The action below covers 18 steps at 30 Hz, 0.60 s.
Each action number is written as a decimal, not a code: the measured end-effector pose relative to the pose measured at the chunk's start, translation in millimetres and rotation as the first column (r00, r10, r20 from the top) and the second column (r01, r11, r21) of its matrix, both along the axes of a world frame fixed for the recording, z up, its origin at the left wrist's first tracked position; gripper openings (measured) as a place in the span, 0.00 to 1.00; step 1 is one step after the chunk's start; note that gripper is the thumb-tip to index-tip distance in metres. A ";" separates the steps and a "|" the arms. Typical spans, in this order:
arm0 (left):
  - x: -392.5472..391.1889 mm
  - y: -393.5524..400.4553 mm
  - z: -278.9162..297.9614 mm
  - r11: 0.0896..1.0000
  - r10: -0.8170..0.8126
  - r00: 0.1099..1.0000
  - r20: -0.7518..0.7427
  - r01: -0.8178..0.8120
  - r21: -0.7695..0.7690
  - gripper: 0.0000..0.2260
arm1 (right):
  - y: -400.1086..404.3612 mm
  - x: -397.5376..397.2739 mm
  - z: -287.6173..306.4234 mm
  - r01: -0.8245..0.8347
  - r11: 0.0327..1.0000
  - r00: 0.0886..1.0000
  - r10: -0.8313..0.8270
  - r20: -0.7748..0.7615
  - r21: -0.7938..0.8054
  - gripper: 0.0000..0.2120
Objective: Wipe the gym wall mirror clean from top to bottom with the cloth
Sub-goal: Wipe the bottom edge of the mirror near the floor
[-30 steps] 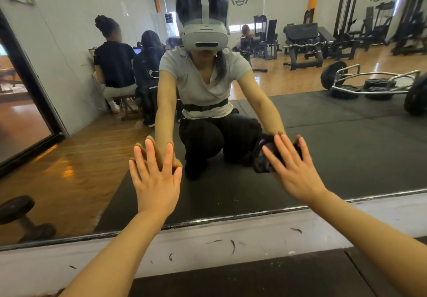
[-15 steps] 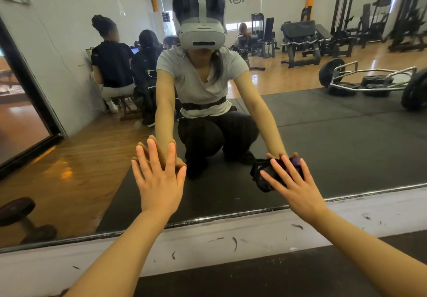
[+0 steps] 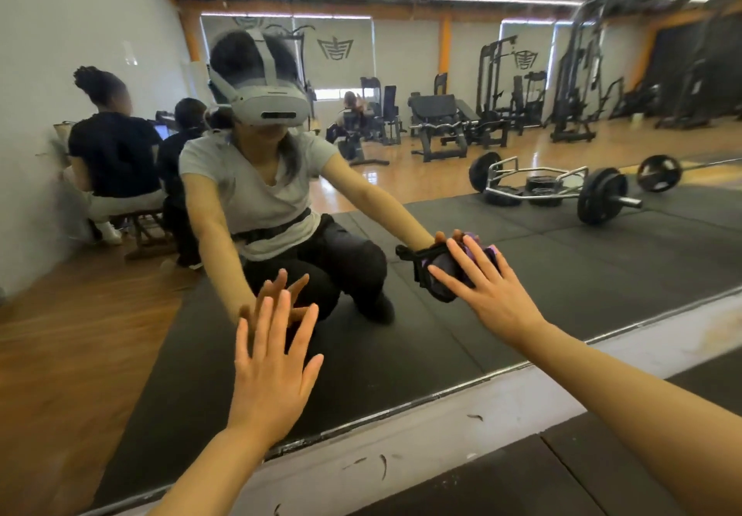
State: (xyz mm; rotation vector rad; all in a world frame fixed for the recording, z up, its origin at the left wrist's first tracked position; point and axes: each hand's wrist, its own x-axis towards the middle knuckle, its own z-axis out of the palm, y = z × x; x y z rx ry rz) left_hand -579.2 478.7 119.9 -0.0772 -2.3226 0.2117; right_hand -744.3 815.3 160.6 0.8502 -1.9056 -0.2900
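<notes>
While the left hand (image 3: 273,367) lies flat against the mirror (image 3: 522,295) with its fingers spread and straight, it holds nothing and seems only to brace the body low on the glass; to its right the right hand (image 3: 492,295) presses the cloth (image 3: 443,270), a dark bundle with purple showing, against the mirror with fingers extended over it; the cloth sits just above the mirror's bottom edge (image 3: 401,403), so the wiping looks near its final low band; to do this band well, I judge the palm should keep even pressure, the strokes should overlap sideways and run right down to the metal edge; the bracing hand may leave prints, so its patch likely needs a last pass.
</notes>
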 end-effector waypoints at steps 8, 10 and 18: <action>-25.1 45.9 23.3 0.995 -0.101 0.995 0.018 0.101 -0.015 0.28 | 18.6 -8.0 34.5 -0.006 1.000 1.000 0.006 0.003 -0.003 0.47; -34.3 69.3 22.0 0.996 -0.086 0.996 0.037 0.086 0.015 0.29 | 33.2 -18.6 37.7 -0.020 1.000 1.000 0.020 0.007 -0.020 0.46; -79.2 184.3 24.9 0.953 0.033 0.994 0.101 -0.062 0.295 0.30 | 118.2 -76.1 50.6 -0.085 0.994 0.996 0.087 0.037 -0.065 0.42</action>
